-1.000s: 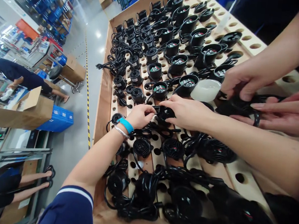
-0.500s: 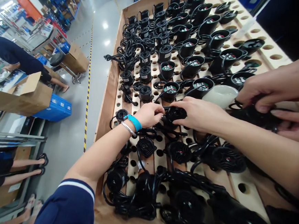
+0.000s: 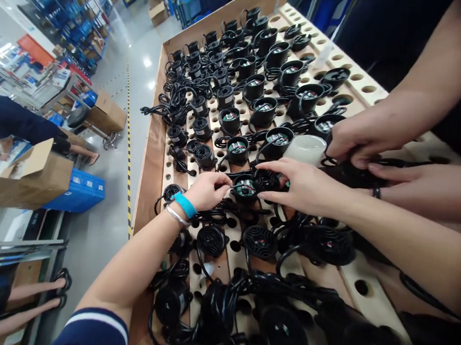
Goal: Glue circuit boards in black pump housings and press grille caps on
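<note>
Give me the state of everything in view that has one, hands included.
Left hand: fingertips pinched at the housing's edge; anything gripped is too small to tell.
Right hand: curled around a vented cap.
Vented cap: off, beside the housing.
Housing between the hands: open, green board showing.
Black cup just beyond: open, wiring exposed.
Grilled unit nearer the wearer: covered.
Cardboard box on the left: open, flap raised.

left hand (image 3: 209, 191): thin strand (image 3: 235, 185) at fingertips, too small to identify. right hand (image 3: 307, 186): fingers partly hide round black ridged plastic cover (image 3: 267, 179); translucent whitish round cup (image 3: 306, 148) just beyond, lower part hidden. black piece (image 3: 352, 174) right of it, mostly behind co-worker's hand (image 3: 350, 139). below left hand, navy white-striped cloth sleeve (image 3: 92, 334) cut by bottom edge.
</note>
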The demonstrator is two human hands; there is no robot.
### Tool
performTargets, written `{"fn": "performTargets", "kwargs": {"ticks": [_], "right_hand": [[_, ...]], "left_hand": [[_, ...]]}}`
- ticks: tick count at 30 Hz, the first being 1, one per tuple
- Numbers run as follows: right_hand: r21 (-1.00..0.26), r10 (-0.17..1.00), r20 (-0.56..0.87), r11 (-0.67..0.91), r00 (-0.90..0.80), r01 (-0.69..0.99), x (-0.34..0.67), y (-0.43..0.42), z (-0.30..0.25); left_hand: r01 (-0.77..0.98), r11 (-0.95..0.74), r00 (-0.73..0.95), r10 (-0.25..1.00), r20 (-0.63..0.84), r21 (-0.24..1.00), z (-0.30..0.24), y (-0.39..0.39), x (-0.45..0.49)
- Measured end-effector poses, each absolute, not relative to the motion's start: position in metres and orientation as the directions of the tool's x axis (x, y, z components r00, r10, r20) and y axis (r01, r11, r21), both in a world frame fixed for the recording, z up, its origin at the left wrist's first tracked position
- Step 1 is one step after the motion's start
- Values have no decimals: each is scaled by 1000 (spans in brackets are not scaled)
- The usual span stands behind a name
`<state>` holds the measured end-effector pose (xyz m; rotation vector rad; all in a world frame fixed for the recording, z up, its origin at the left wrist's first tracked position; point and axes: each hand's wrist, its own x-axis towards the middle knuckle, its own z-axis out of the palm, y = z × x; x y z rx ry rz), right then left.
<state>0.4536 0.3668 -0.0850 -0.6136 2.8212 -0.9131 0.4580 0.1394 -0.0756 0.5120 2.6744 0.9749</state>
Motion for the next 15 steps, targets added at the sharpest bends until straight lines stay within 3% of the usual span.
{"fn": "performTargets", "kwargs": {"ticks": [9, 15], "right_hand": [[-589, -392, 42, 733, -919, -339, 458, 366, -97], [-542, -422, -16, 766, -907, -347, 457, 359, -83]], "left_hand": [[223, 724, -917, 383, -112, 653, -72, 140, 459], [220, 742, -913, 386, -135, 633, -70, 141, 457]]}}
